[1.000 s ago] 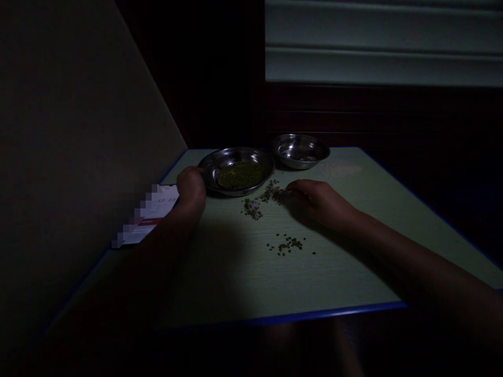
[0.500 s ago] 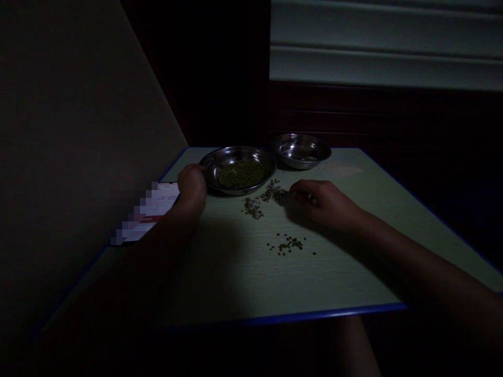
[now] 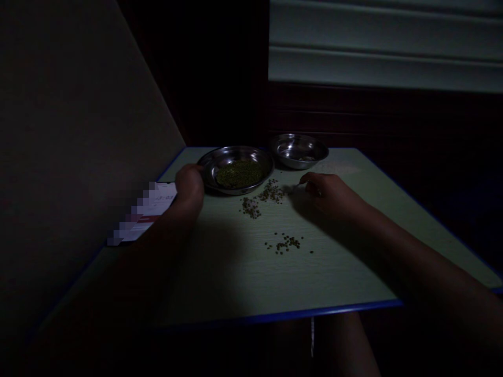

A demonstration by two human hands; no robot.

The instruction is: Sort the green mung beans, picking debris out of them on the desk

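Note:
My left hand point(image 3: 189, 184) grips the near-left rim of a shiny metal bowl point(image 3: 257, 185), its fingers partly hidden behind the edge. Small green beans or seeds point(image 3: 240, 174) cover the bowl's bottom. To the right, my right hand point(image 3: 319, 188) hovers low over the table with thumb and fingertips pinched; what they hold, if anything, is too small and dark to name. Left of those fingertips lies a pile of dark seeds mixed with whitish bits point(image 3: 272, 192), beside a smaller mixed pile point(image 3: 250, 208). Closer to me is a loose scatter of seeds point(image 3: 288, 243).
A second metal bowl point(image 3: 299, 163) stands behind on the right with a little pale material inside. A lit phone point(image 3: 151, 214) lies by my left forearm at the left edge. The pale green table point(image 3: 236, 277) has blue edging; a wall rises on the left.
My right hand has drawn slightly right and up, away from the mixed pile. My left hand stays on the bowl rim. The whole view has shifted a little.

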